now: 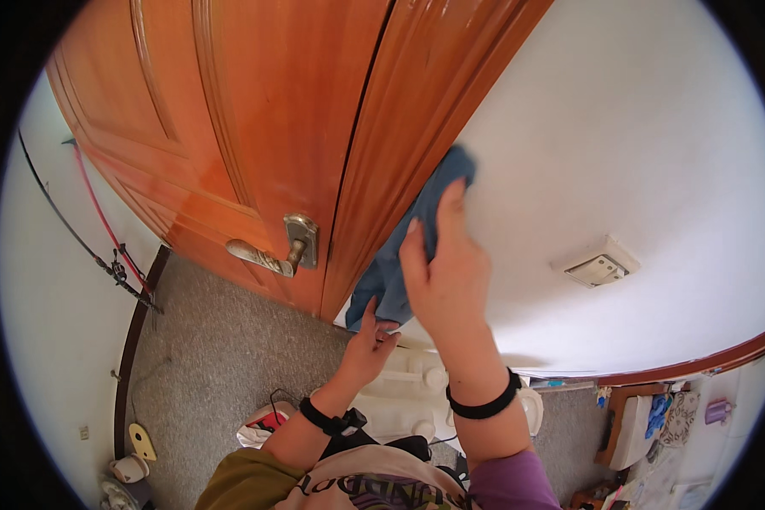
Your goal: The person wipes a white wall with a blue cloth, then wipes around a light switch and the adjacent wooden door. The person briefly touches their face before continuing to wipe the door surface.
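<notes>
A blue cloth [382,280] lies along the outer edge of the brown wooden door frame [382,185], against the white wall. My right hand [452,268] grips its upper part, thumb and forefinger pointing up over the fabric. The cloth's top end is blurred. Lower down, my left hand [370,350] is at the cloth's bottom end, its forefinger stretched over the fabric and the other fingers curled. Whether it grips the fabric is unclear. To the left stands the panelled wooden door [280,127] with a worn metal lever handle [268,255].
A wall switch [599,271] is at the right. Two fishing rods [111,261] lean on the left wall. Below my arms, a white plastic piece [408,382] stands near a white and red bag [264,424] on the grey carpet [229,319]. A bed [634,433] is far right.
</notes>
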`<state>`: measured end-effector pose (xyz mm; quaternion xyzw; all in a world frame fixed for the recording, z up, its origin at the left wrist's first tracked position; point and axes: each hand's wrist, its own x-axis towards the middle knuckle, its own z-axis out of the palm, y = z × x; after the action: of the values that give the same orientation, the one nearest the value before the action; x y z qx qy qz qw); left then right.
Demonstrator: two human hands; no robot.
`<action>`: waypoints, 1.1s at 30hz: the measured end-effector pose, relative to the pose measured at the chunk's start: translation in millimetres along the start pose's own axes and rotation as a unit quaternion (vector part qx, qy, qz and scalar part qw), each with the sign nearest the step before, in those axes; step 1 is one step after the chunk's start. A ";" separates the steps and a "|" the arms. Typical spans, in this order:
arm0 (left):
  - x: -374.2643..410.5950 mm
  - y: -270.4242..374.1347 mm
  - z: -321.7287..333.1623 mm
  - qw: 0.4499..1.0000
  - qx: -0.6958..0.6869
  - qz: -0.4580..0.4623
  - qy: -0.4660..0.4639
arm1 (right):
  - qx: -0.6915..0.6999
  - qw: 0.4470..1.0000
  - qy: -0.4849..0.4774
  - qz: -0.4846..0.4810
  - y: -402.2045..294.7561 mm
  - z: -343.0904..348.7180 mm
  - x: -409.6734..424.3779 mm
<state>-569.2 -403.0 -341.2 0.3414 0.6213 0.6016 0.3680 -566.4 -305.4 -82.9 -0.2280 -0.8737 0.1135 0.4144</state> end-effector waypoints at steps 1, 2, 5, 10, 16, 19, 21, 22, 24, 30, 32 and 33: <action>0.2 5.1 -0.2 1.000 -0.008 0.001 -0.001 | 0.012 1.000 0.000 0.000 -1.7 -1.1 5.9; 0.5 8.8 -0.6 1.000 -0.015 0.001 -0.003 | 0.024 1.000 0.000 0.000 -3.1 -2.1 10.2; 5.7 -18.0 2.2 0.998 -0.035 0.048 -0.015 | 0.008 0.999 -0.039 0.002 10.3 6.0 -5.8; 10.7 -4.8 -6.0 0.999 -0.022 0.021 -0.025 | -0.024 0.998 -0.056 -0.004 20.4 10.5 -11.9; 7.9 16.6 -5.6 0.997 0.074 0.023 -0.024 | 0.019 0.999 -0.010 -0.025 -13.7 -35.0 46.0; 3.6 22.8 -3.9 0.997 0.053 0.039 -0.037 | 0.068 0.990 0.070 -0.105 -30.5 -63.6 95.5; 3.4 25.6 -2.7 0.997 0.044 0.046 -0.039 | 0.108 0.989 0.063 -0.072 -45.5 -80.8 119.4; 4.4 25.7 -2.0 0.997 0.049 0.045 -0.037 | 0.129 0.988 0.059 -0.057 -49.8 -85.5 124.3; 7.6 12.8 -0.5 0.991 0.108 0.076 -0.023 | 0.101 0.992 0.063 -0.047 -44.8 -76.8 112.2; 22.9 -40.6 -5.3 0.982 0.179 0.050 -0.037 | -0.116 0.989 -0.088 -0.003 16.9 -2.1 -2.5; 15.8 -23.3 -11.6 0.980 0.193 0.023 -0.050 | -0.132 0.988 -0.087 0.003 22.6 -0.9 -14.4; 12.6 -22.9 -15.1 0.978 0.204 0.020 -0.047 | -0.135 0.987 -0.089 0.005 22.5 0.3 -16.7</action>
<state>-588.1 -400.5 -364.6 0.4495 0.7060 0.4530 0.3071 -550.6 -294.1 -103.0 -0.2749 -0.9133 0.0164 0.3000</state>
